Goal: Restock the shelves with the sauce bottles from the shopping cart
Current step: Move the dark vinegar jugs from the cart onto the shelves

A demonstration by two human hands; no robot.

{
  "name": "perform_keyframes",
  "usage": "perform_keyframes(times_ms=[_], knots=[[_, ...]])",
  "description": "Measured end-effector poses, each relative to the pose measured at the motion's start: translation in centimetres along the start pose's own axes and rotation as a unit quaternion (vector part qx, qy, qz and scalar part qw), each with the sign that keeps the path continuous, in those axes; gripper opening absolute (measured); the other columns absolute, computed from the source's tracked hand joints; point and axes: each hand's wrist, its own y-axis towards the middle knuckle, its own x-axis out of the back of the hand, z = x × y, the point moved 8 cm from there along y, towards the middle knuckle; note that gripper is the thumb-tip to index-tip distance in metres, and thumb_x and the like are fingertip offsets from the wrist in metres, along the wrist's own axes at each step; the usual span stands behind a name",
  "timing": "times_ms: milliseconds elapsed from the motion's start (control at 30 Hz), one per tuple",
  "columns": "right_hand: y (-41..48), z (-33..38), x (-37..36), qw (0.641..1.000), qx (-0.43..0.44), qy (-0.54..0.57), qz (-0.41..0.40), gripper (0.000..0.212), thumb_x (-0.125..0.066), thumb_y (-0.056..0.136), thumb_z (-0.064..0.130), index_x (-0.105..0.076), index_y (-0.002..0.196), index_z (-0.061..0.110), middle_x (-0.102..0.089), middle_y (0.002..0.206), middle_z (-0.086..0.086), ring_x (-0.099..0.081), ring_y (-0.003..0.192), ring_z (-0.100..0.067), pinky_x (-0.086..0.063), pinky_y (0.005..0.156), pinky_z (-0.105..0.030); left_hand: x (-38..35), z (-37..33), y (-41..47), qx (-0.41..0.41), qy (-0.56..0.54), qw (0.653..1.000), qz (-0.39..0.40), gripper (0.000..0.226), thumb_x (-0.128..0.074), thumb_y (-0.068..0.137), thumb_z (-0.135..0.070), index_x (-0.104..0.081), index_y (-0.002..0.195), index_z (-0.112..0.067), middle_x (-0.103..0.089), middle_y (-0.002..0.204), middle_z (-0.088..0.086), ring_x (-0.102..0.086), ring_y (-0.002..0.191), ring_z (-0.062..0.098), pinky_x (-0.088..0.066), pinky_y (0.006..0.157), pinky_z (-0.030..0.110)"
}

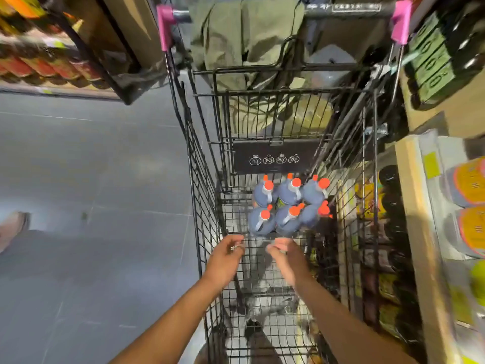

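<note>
Several dark sauce bottles (287, 203) with orange-red caps stand upright in two rows on the floor of a black wire shopping cart (202, 195), against its far end. My left hand (227, 254) hovers over the cart's left side, fingers loosely curled, holding nothing. My right hand (284, 254) is inside the cart just short of the nearest row of bottles, fingers curled and blurred, not touching them. Both forearms reach in from the bottom of the view.
A green jacket (244, 35) hangs over the cart's handle end with pink corner caps (164, 24). Shelves of bottles with yellow-orange labels (469, 206) stand tight against the cart's right side. More stocked shelves (39, 67) are at upper left. Grey tiled floor (91, 179) lies left.
</note>
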Motion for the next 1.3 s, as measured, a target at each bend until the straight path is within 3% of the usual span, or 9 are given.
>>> perform_keyframes(times_ms=[167, 267, 433, 567, 767, 967, 1067, 1167, 1300], knots=[[5.0, 1.7, -2.5, 0.995, 0.073, -0.041, -0.050, 0.024, -0.078, 0.081, 0.036, -0.062, 0.078, 0.018, -0.066, 0.073, 0.010, -0.060, 0.067, -0.003, -0.045, 0.062, -0.027, -0.5, 2.3, 2.6, 0.041, -0.007, 0.999, 0.014, 0.023, -0.053, 0.101, -0.013, -0.063, 0.120, -0.022, -0.061, 0.122, -0.011, -0.058, 0.112, 0.009, -0.047, 0.094, 0.023], [6.2, 2.1, -3.4, 0.984, 0.076, -0.128, -0.099, 0.038, -0.075, 0.082, 0.048, -0.056, 0.082, 0.015, -0.061, 0.075, 0.001, -0.053, 0.062, -0.014, -0.032, 0.055, -0.025, -0.8, 2.5, 3.1, 0.023, 0.006, 0.999, 0.027, 0.026, -0.054, 0.102, -0.015, -0.060, 0.125, -0.025, -0.064, 0.118, -0.006, -0.056, 0.080, 0.001, -0.044, 0.064, 0.007], [6.2, 2.1, -3.8, 0.960, 0.107, -0.218, -0.139, 0.034, -0.052, 0.090, 0.035, -0.059, 0.107, 0.006, -0.066, 0.102, -0.016, -0.064, 0.089, -0.036, -0.036, 0.065, -0.030, -1.4, 3.2, 3.2, 0.025, 0.009, 0.998, 0.050, 0.027, -0.053, 0.102, -0.021, -0.057, 0.127, -0.033, -0.064, 0.116, -0.004, -0.041, 0.043, -0.002, -0.040, 0.045, 0.020], [6.3, 1.4, -3.4, 0.960, 0.132, -0.230, -0.088, 0.026, -0.049, 0.095, 0.014, -0.061, 0.117, 0.023, -0.068, 0.101, -0.004, -0.064, 0.090, -0.030, -0.045, 0.070, -0.033, -1.2, 2.9, 3.3, 0.026, -0.007, 0.999, 0.031, 0.023, -0.053, 0.103, -0.019, -0.059, 0.119, -0.034, -0.061, 0.102, -0.016, -0.044, 0.058, 0.001, -0.042, 0.051, 0.012], [6.3, 2.1, -2.5, 0.903, 0.229, -0.362, -0.034, 0.020, -0.052, 0.100, 0.027, -0.065, 0.092, 0.014, -0.071, 0.082, -0.015, -0.067, 0.077, -0.040, -0.040, 0.059, -0.037, -0.9, 2.1, 2.9, 0.017, -0.043, 0.999, 0.029, 0.017, -0.051, 0.104, -0.025, -0.061, 0.110, -0.037, -0.059, 0.093, -0.012, -0.043, 0.070, -0.006, -0.039, 0.055, 0.002], [2.4, 5.3, -0.1, 0.891, 0.293, -0.347, -0.011, 0.028, -0.048, 0.103, 0.045, -0.065, 0.100, 0.024, -0.071, 0.096, 0.003, -0.067, 0.084, -0.020, -0.045, 0.061, -0.032, 0.6, 0.0, 1.8, -0.001, -0.050, 0.999, 0.014, 0.027, -0.039, 0.108, -0.038, -0.062, 0.121, -0.033, -0.063, 0.119, -0.019, -0.059, 0.116, 0.006, -0.046, 0.107, 0.036], [-1.2, 8.4, 1.7, 0.896, 0.311, -0.317, -0.003, 0.033, -0.046, 0.101, 0.049, -0.065, 0.115, 0.026, -0.069, 0.095, 0.010, -0.063, 0.080, -0.007, -0.040, 0.061, -0.025, 0.7, -2.2, 0.6, -0.027, -0.023, 0.998, 0.042, 0.042, -0.025, 0.109, -0.044, -0.058, 0.131, -0.031, -0.061, 0.130, -0.014, -0.054, 0.126, 0.006, -0.040, 0.110, 0.033], [-3.4, 12.1, 4.8, 0.914, 0.299, -0.275, -0.006, 0.041, -0.041, 0.097, 0.054, -0.064, 0.089, 0.021, -0.060, 0.067, 0.014, -0.057, 0.061, -0.006, -0.036, 0.054, -0.019, 1.1, -4.3, -0.3, -0.059, -0.016, 0.996, 0.062, 0.048, -0.021, 0.105, -0.056, -0.057, 0.132, -0.037, -0.059, 0.131, -0.018, -0.050, 0.130, 0.004, -0.038, 0.103, 0.023], [-6.2, 17.4, 5.7, 0.930, 0.309, -0.198, 0.021, 0.036, -0.051, 0.101, 0.039, -0.063, 0.074, 0.017, -0.064, 0.063, 0.006, -0.061, 0.060, -0.004, -0.040, 0.056, -0.014, 0.0, -6.9, -2.5, -0.129, -0.032, 0.975, 0.180, 0.076, -0.049, 0.080, -0.085, -0.044, 0.142, -0.041, -0.061, 0.136, -0.011, -0.059, 0.127, 0.014, -0.048, 0.106, 0.047]])
